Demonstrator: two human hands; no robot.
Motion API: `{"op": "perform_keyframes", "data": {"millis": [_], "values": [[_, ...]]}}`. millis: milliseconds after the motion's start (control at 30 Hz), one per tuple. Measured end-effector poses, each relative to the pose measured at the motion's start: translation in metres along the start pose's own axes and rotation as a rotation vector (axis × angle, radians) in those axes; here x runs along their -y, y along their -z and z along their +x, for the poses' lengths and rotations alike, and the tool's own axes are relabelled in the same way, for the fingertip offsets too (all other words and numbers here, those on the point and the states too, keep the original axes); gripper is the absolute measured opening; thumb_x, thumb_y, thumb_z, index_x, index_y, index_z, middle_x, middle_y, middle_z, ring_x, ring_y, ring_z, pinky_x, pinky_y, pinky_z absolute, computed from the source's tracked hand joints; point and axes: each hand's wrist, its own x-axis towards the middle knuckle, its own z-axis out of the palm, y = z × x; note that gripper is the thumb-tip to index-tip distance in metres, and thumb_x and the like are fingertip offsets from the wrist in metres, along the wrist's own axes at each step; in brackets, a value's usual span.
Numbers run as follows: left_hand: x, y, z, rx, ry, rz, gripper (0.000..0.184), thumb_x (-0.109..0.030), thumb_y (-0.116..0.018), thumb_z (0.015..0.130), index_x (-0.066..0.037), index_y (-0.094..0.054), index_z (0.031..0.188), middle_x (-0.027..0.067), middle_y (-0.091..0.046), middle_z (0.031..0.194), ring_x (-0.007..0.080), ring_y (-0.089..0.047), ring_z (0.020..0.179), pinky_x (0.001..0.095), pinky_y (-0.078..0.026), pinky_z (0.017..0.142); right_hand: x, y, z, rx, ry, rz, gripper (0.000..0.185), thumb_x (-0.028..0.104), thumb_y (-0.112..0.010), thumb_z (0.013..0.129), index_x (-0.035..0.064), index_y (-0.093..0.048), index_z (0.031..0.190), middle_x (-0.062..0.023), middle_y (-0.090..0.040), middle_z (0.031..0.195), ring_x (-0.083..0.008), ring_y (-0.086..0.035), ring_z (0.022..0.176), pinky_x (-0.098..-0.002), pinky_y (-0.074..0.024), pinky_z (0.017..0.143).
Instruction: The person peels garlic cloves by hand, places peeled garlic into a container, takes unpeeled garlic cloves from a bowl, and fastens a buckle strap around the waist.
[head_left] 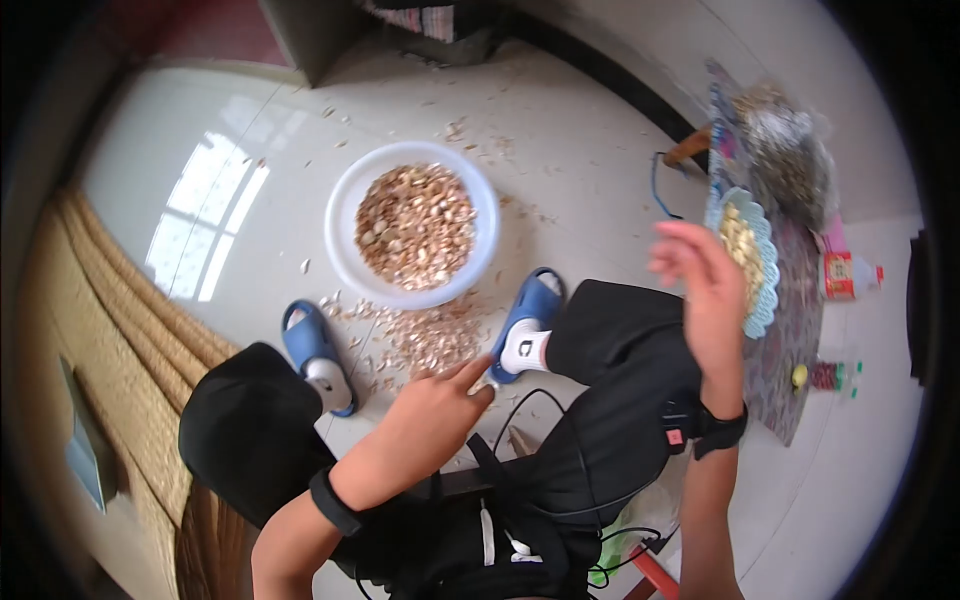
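My left hand (pixel 432 415) is over the floor and my lap, its index finger stretched out and thumb apart, with nothing visible in it. Below its fingertips in depth lie scattered peels (pixel 430 335). My right hand (pixel 712 285) is raised beside a scalloped blue plate (pixel 768 262) of pale peeled cloves (pixel 738 245). Its fingers are loosely bent and slightly blurred, and I see nothing between them. A white basin (pixel 343 225) on the floor holds many brownish, papery cloves (pixel 415 225).
On the low patterned table (pixel 785 370) at the right is a filled plastic bag (pixel 790 160). Bottles (pixel 845 275) stand beyond it. My blue slippers (pixel 310 345) flank the peels. Woven matting (pixel 130 330) is at the left; black cables (pixel 580 460) cross my lap.
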Motion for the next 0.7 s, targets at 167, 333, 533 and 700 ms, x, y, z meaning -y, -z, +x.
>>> {"op": "perform_keyframes", "data": {"millis": [167, 333, 533, 700], "values": [[-0.004, 0.011, -0.009, 0.201, 0.068, -0.092, 0.026, -0.002, -0.051, 0.067, 0.002, -0.052, 0.093, 0.0110, -0.054, 0.082, 0.0244, -0.058, 0.052, 0.0297, -0.046, 0.047, -0.083, -0.172, 0.040, 0.589, -0.105, -0.042, 0.015, 0.006, -0.049, 0.078, 0.0016, -0.060, 0.088, -0.0151, -0.061, 0.079, -0.0247, -0.060, 0.073, -0.0322, -0.0464, 0.065], [-0.001, 0.034, -0.025, 0.200, 0.082, -0.129, 0.025, -0.008, -0.053, 0.064, 0.003, -0.052, 0.087, 0.0062, -0.051, 0.070, 0.0154, -0.056, 0.060, 0.0253, -0.045, 0.050, -0.189, -0.298, 0.050, 0.662, -0.192, -0.334, 0.015, 0.010, -0.047, 0.078, 0.0060, -0.060, 0.084, -0.0159, -0.060, 0.078, -0.0323, -0.059, 0.077, -0.0404, -0.0457, 0.067], [0.020, 0.080, -0.036, 0.199, 0.282, -0.187, 0.039, -0.015, -0.047, 0.070, 0.007, -0.052, 0.102, 0.0220, -0.054, 0.097, 0.0328, -0.053, 0.092, 0.0348, -0.044, 0.072, -0.249, -0.364, 0.091, 0.528, -0.060, -0.415, 0.016, 0.011, -0.050, 0.078, 0.0076, -0.059, 0.091, -0.0135, -0.058, 0.088, -0.0310, -0.057, 0.080, -0.0399, -0.0450, 0.070], [0.044, 0.080, -0.041, 0.255, 0.338, -0.260, 0.039, -0.014, -0.047, 0.072, 0.007, -0.050, 0.105, 0.0234, -0.053, 0.099, 0.0337, -0.053, 0.095, 0.0380, -0.044, 0.075, -0.258, -0.367, 0.104, 0.601, 0.120, -0.446, 0.015, 0.012, -0.055, 0.075, 0.0052, -0.057, 0.089, -0.0094, -0.053, 0.090, -0.0280, -0.054, 0.087, -0.0394, -0.0455, 0.071]]}}
